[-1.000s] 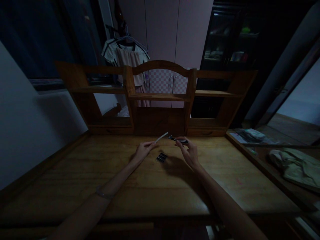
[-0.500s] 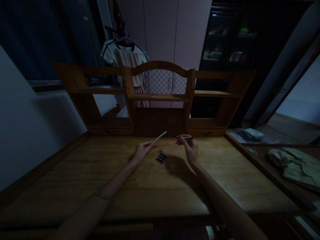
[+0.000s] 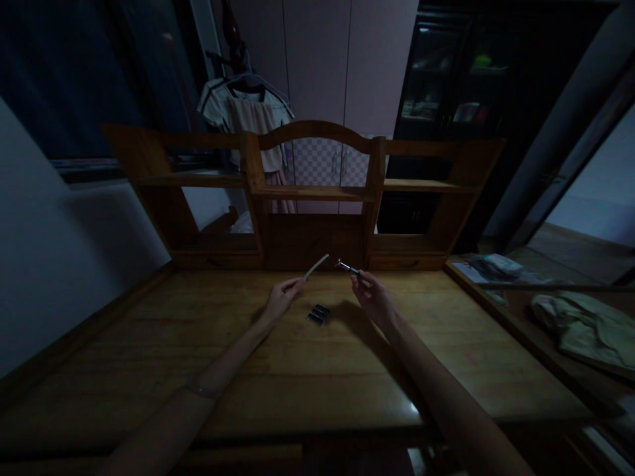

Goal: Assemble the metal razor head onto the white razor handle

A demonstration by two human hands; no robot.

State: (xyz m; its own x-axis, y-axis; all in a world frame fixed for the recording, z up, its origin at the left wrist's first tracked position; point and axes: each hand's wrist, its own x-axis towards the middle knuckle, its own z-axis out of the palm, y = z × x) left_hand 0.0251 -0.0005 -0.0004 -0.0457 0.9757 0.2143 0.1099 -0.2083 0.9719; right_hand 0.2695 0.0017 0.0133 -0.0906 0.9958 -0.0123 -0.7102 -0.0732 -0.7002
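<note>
My left hand [image 3: 282,297] is closed on the lower end of a thin pale strip [image 3: 316,265], which slants up to the right. Opposite it, my right hand [image 3: 373,297] grips a slim dark tool with a shiny metal tip [image 3: 348,268], the tip aimed left at the strip. A gap separates tool and strip. Several small dark pieces in a clear sheet or case [image 3: 318,314] lie on the wooden desk [image 3: 198,344], below and between my hands. Both hands are above the desk surface.
A wooden shelf unit [image 3: 317,193] stands along the desk's back edge. Folded pale cloth [image 3: 590,327] and a plastic-wrapped item [image 3: 501,266] lie at the right. Clothes [image 3: 253,119] hang behind the shelf, beside a pink wardrobe [image 3: 317,66].
My right hand has turned, so the tool now points up and left with its metal tip showing. The pale strip has moved slightly up and left.
</note>
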